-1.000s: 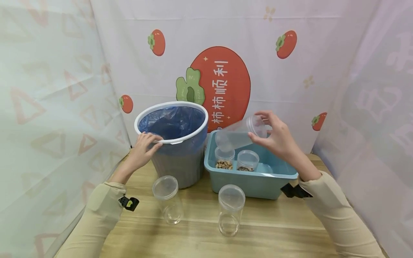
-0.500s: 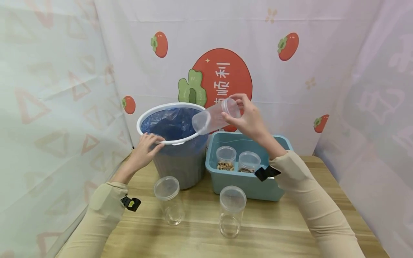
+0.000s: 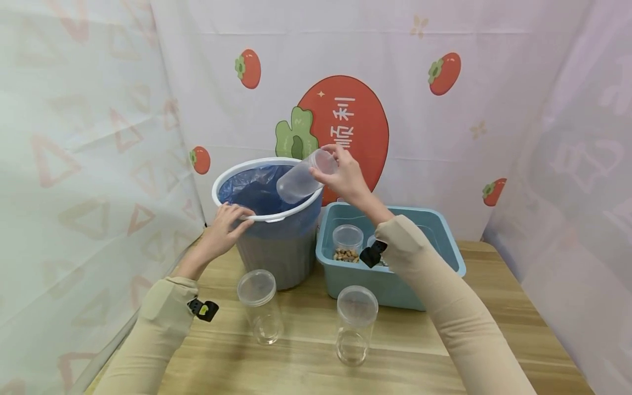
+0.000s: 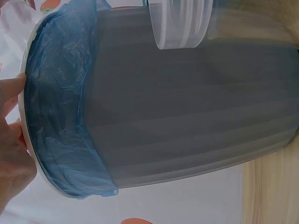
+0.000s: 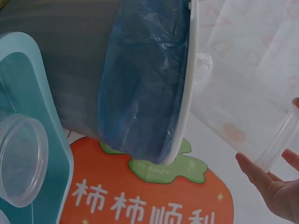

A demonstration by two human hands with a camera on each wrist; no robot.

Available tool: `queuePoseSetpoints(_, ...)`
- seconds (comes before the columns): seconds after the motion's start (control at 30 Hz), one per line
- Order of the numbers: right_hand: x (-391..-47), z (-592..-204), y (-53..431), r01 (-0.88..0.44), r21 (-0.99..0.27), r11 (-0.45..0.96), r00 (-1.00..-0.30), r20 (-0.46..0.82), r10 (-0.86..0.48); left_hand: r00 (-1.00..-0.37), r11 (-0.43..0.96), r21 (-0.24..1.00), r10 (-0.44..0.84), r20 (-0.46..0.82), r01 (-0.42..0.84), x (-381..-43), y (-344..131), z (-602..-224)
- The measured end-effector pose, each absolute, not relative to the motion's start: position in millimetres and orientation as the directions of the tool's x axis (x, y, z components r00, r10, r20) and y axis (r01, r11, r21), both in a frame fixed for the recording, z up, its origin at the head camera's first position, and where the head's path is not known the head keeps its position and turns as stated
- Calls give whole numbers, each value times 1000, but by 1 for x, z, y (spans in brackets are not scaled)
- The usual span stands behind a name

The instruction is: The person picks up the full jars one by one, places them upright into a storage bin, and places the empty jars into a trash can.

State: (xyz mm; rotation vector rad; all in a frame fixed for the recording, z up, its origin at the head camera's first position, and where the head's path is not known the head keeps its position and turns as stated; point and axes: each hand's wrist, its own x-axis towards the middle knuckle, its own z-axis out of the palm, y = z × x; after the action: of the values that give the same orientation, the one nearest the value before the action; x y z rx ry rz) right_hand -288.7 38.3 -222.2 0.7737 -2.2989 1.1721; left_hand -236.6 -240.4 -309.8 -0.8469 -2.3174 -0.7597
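Observation:
My right hand [image 3: 348, 175] holds a clear plastic jar [image 3: 298, 182] by its ridged lid end. Tilted, with its base pointing down and left, the jar hangs over the mouth of a grey trash bin [image 3: 276, 258]. Nothing shows inside the jar [image 5: 238, 116] in the right wrist view. A blue bag [image 3: 254, 189] lines the bin under a white rim. My left hand [image 3: 222, 233] grips the front left of that rim; the left wrist view shows its fingers [image 4: 14, 86] against the edge.
Two lidded clear jars, a left one [image 3: 259, 312] and a right one [image 3: 355, 329], stand upright on the wooden table [image 3: 296, 367]. A teal basin [image 3: 375, 288] beside the bin holds a jar [image 3: 348, 244] with brown nut-like pieces and another mostly behind my right sleeve.
My right hand has carried the jar left from above the teal basin to over the bin's mouth. The left hand has stayed at the rim.

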Motion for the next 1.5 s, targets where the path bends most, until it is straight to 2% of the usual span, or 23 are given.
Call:
queuePoseSetpoints(0.23,-298,-238,14,-656,-548,519,-748,564,-350,-648,640,318,380,660,699,-237,-242,-311)
queuePoseSetpoints(0.5,-291,-244,6,-579,-578,575,-815,388,-431,-647,636,322,379,661,701,-237,-241,-312)
queuePoseSetpoints(0.6,-285,-243,11,-571,-566,595,-820,355,-448,-645,626,329,380,663,707,-237,-240,-311)
queuePoseSetpoints(0.7,-279,-243,19,-595,-542,594,-801,342,-491,-640,624,326,379,668,710,-238,-240,-312)
queuePoseSetpoints(0.93,-266,-246,42,-707,-487,514,-696,346,-629,-630,636,300,389,672,711,-239,-243,-313)
queuePoseSetpoints(1.07,-253,-251,56,-714,-515,473,-654,252,-713,-645,648,302,390,657,699,-240,-243,-312)
queuePoseSetpoints(1.17,-241,-257,66,-695,-535,481,-643,164,-748,-662,655,313,389,641,688,-239,-243,-311)
queuePoseSetpoints(1.3,-227,-267,76,-679,-537,501,-647,114,-754,-672,659,321,388,631,681,-237,-243,-310)
queuePoseSetpoints(1.5,-211,-279,85,-717,-501,485,-622,146,-769,-671,659,318,389,631,681,-239,-244,-311)
